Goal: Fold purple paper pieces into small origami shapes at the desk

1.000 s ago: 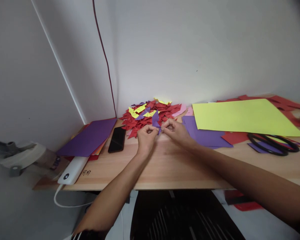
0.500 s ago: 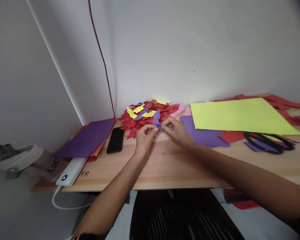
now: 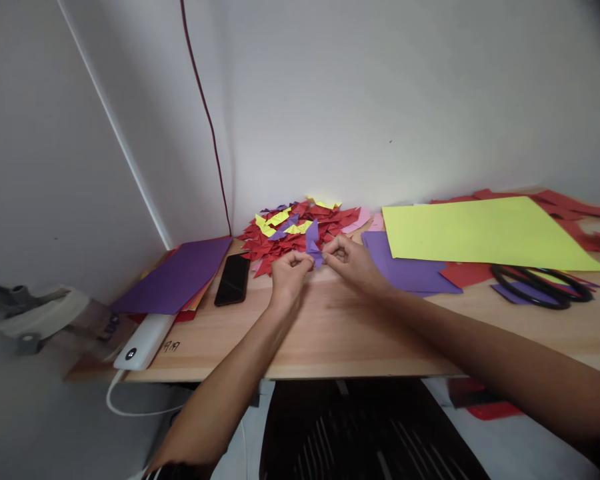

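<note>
Between my two hands, above the wooden table, is a small folded piece of purple paper (image 3: pixel 317 257). My left hand (image 3: pixel 289 273) pinches its left side between thumb and forefinger. At its right side my right hand (image 3: pixel 347 259) is closed in a pinch with the fingers curled. Just behind the hands lies a heap of folded paper pieces (image 3: pixel 270 251), mostly red with some yellow and purple ones. One upright purple piece (image 3: pixel 312 233) stands at the heap's front, and whether it is part of the held paper I cannot tell.
Left of the heap lie a black phone (image 3: pixel 232 280), purple sheets (image 3: pixel 175 277) and a white power bank (image 3: pixel 145 343) with a cable. On the right are a large yellow sheet (image 3: pixel 485 233), purple paper (image 3: pixel 405 270), black-handled scissors (image 3: pixel 527 293) and red strips (image 3: pixel 575 203).
My hands stay nearly in place around the purple paper, with only slight finger movement. The whole view has shifted a little.
</note>
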Demonstrator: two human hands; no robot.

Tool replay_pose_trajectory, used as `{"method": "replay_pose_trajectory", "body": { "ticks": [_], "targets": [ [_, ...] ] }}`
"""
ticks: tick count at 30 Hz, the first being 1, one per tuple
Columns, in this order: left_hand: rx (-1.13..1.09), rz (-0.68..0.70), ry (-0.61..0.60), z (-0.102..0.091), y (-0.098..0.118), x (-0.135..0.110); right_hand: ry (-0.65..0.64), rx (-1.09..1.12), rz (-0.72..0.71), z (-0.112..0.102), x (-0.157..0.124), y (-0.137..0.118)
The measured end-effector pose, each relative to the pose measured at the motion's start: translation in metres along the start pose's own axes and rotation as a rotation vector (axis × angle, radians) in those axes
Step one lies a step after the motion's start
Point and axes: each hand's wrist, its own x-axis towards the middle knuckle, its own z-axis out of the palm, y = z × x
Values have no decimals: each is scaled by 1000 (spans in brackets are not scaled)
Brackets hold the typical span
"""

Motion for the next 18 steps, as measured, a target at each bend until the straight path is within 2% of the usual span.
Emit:
{"method": "replay_pose_trajectory", "body": {
  "ticks": [5,9,14,18],
  "targets": [
    [159,69,9,1,5,2,-7,3,10,1,1,0],
    [250,109,15,3,14,0,-21,157,79,3,3,4],
    [218,130,26,5,17,-1,-192,160,170,-1,5,6],
    [119,85,-10,5,14,1,-171,138,164,-4,6,6]
  ]
}}
